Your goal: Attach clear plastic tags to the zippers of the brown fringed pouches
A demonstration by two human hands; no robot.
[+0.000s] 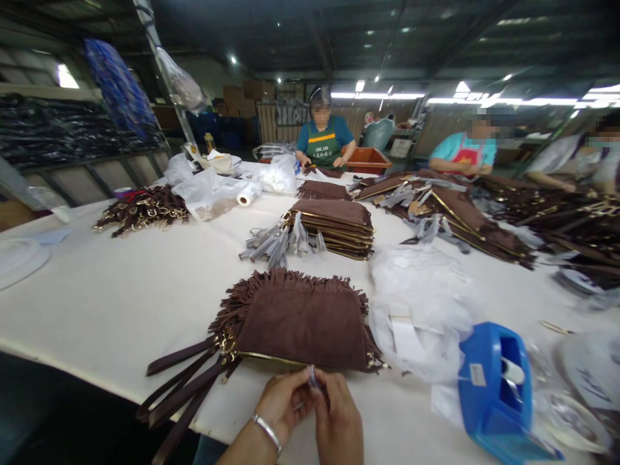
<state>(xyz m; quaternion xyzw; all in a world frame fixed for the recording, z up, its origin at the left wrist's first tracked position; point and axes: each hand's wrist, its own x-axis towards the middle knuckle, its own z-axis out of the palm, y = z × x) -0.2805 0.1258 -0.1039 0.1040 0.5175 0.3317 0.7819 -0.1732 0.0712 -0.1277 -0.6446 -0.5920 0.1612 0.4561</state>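
My left hand (283, 403), with a silver bangle at the wrist, and my right hand (339, 420) meet at the table's near edge. Both pinch a small clear piece (312, 376) between the fingertips. Just beyond them lies a stack of brown suede fringed pouches (300, 320) with a gold zipper along the near side and dark wrist straps (186, 381) trailing to the left.
A blue tape dispenser (498, 387) and white plastic bags (421, 303) sit to the right. More brown pouch stacks (334, 226) lie farther back on the white table (121, 297). A heap of straps with gold hardware (143, 206) is at the left. Three people work at the far side.
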